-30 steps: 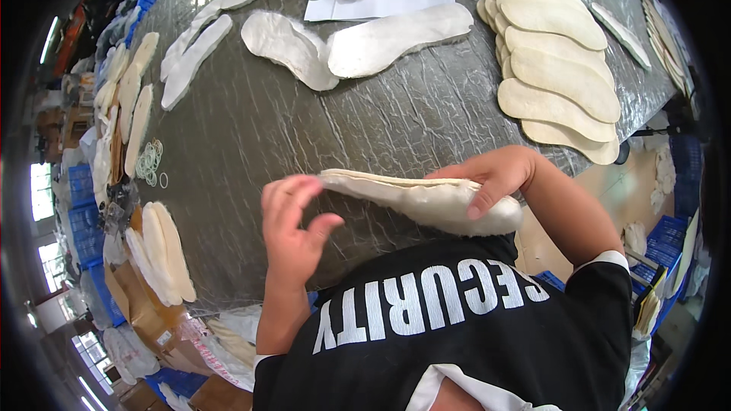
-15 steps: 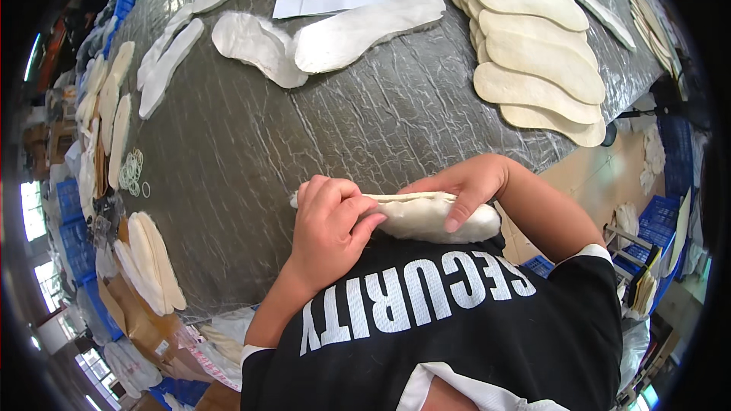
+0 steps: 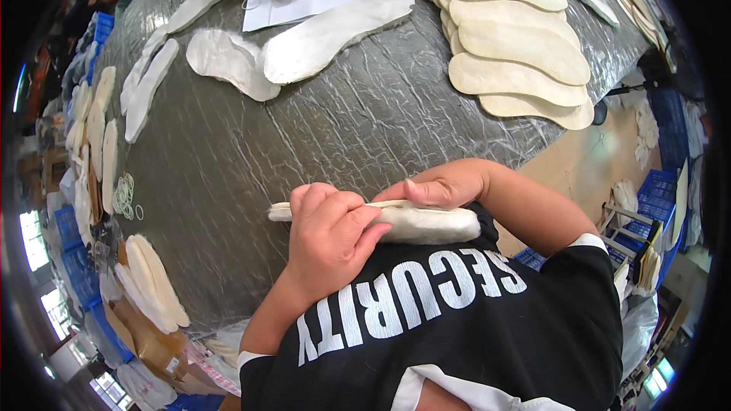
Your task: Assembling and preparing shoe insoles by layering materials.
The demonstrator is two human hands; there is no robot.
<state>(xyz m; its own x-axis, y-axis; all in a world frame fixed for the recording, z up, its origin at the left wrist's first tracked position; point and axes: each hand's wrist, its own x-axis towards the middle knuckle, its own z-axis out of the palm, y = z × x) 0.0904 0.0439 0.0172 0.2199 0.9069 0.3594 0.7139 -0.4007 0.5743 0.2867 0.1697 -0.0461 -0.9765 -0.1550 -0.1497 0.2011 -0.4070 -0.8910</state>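
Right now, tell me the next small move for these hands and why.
Probably squeeze the rolled fleecy insole tighter: the left hand wraps its near end, the right hand presses its far end, and one tip still pokes out loose beside the rubber bands.

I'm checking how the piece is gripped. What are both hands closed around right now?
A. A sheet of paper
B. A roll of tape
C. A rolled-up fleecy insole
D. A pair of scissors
C: the left hand and right hand clasp a rolled fleecy insole over the table.
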